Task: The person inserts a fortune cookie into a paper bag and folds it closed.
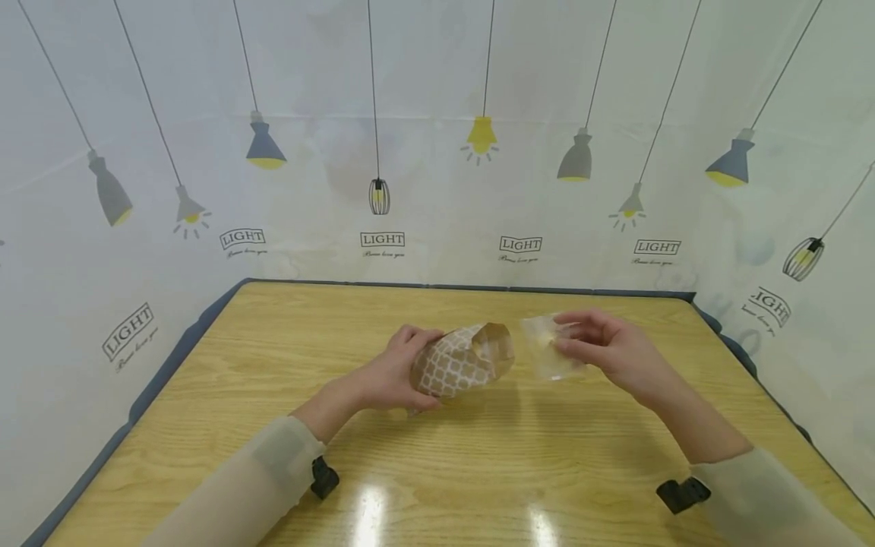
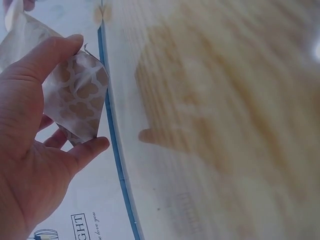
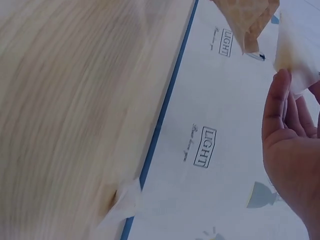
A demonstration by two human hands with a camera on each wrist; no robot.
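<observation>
My left hand (image 1: pixel 395 374) grips a brown paper bag (image 1: pixel 451 366) with a white lattice pattern, thumb on the near side. The bag lies tilted on its side, its open mouth facing right. In the left wrist view, the thumb and fingers of the left hand (image 2: pixel 30 145) wrap the patterned bag (image 2: pixel 82 92). To the right of the mouth, my right hand (image 1: pixel 618 355) pinches a small clear plastic packet (image 1: pixel 547 357) with something pale yellow inside. The right wrist view shows the packet (image 3: pixel 294 57) upright in the fingertips, a short gap from the bag (image 3: pixel 247 22).
Both hands are over a light wooden table (image 1: pixel 437 456) with a dark blue edge along its back and sides. A white backdrop (image 1: pixel 437 152) printed with lamps rises behind it. A small black camera (image 1: pixel 683 495) sits at each sleeve cuff.
</observation>
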